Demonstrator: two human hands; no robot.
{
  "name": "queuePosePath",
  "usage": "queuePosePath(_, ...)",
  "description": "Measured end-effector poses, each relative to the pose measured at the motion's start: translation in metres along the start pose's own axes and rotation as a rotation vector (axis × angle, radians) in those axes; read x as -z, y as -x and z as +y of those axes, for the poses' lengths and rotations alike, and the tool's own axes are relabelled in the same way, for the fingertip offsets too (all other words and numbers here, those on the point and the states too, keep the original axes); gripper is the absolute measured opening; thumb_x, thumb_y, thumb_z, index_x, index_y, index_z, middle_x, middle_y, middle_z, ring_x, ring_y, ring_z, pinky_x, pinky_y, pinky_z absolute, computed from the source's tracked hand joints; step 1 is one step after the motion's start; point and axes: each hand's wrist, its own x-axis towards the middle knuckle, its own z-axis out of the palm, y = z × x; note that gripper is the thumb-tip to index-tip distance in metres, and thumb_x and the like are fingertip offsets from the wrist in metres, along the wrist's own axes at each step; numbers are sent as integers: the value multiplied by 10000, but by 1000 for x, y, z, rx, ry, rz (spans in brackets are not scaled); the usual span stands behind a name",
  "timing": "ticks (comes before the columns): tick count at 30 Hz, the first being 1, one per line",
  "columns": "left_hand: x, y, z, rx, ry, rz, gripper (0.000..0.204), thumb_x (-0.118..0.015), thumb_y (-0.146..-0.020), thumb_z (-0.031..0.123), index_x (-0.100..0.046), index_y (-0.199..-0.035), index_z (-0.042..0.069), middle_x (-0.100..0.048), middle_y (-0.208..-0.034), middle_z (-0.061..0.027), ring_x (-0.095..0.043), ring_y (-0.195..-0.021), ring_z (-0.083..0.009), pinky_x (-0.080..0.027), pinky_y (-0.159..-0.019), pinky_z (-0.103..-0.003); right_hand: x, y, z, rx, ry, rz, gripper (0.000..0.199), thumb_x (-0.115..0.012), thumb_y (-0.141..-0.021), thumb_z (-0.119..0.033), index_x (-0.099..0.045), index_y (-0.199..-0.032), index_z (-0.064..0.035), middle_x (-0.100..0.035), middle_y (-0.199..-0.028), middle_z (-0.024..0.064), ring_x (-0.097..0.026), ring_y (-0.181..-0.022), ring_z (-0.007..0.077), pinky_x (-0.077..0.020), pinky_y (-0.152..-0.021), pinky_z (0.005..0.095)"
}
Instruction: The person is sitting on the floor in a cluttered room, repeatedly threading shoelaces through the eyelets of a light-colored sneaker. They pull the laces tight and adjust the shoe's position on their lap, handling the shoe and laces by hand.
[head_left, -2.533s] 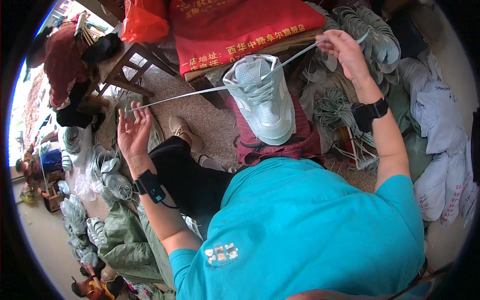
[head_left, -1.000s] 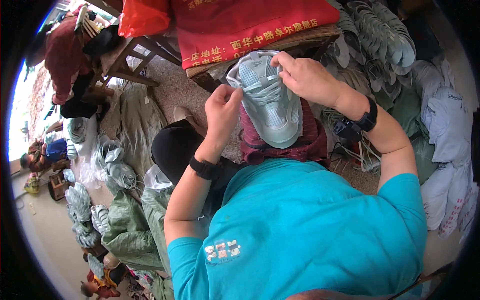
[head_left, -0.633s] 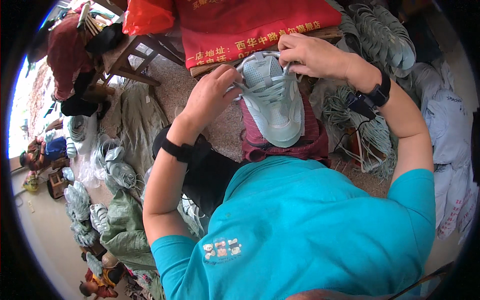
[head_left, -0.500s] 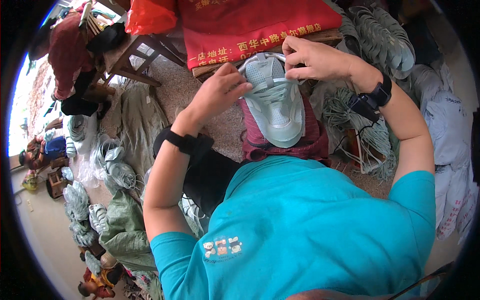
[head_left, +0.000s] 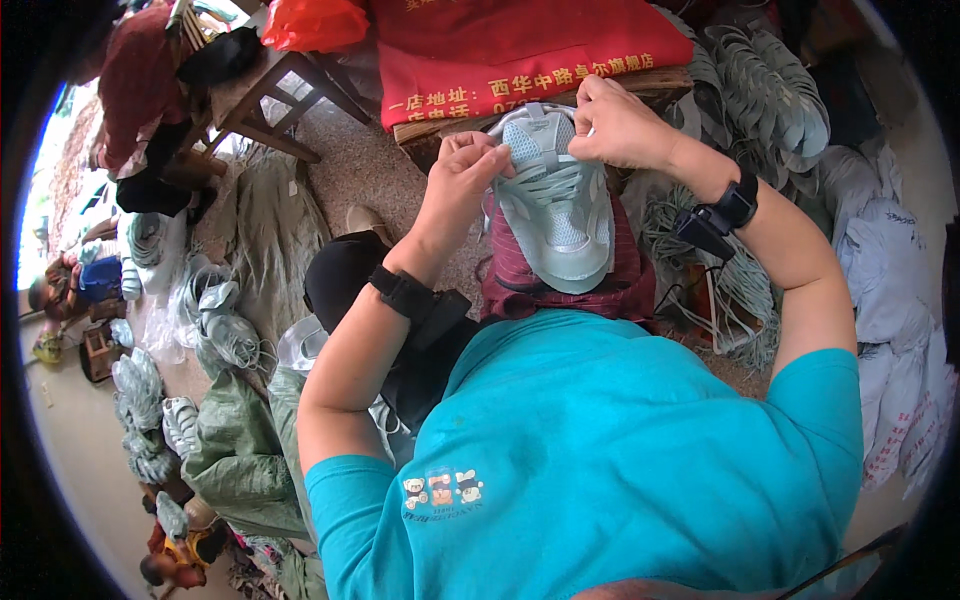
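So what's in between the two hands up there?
In the head view, the top of the pale green shoe upper, with its tongue and laces, sits between the left hand and the right hand. Both hands' fingers touch it.

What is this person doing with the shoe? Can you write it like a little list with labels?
Thing in hand: pale grey-green shoe upper, resting on a dark red cloth on the lap
Left hand: fingers on the upper's left side, near the laces
Right hand: pinching the top edge of the upper
Wrists: a black band on each
Shirt: turquoise
In front: wooden bench draped with a red banner
Around: piles of similar uppers, green sacks
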Motion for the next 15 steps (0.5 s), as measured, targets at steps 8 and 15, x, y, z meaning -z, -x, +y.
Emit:
queuePosePath(8, 22, -4, 93, -382, -20, -141, 297, -600, -970, 267, -705, -857, 13, -557, -1124, -29, -482, -1085, -112, -419, -870, -263, 2, -13, 15, 164, -90, 7, 142, -658, -742, -140, -591, -687, -28, -523, -1072, 89, -502, -999, 219, -429, -869, 327)
queuePosePath(15, -6, -19, 86, -206, 101, -365, 253, -584, -983, 228, -660, -1083, 9, -673, -976, -16, -595, -897, -85, -475, -817, -248, 49, -9, -53, 340, -568, 388, 148, -609, -937, -146, -644, -873, -18, -553, -1085, 31, -557, -878, 57, -457, -770, 219)
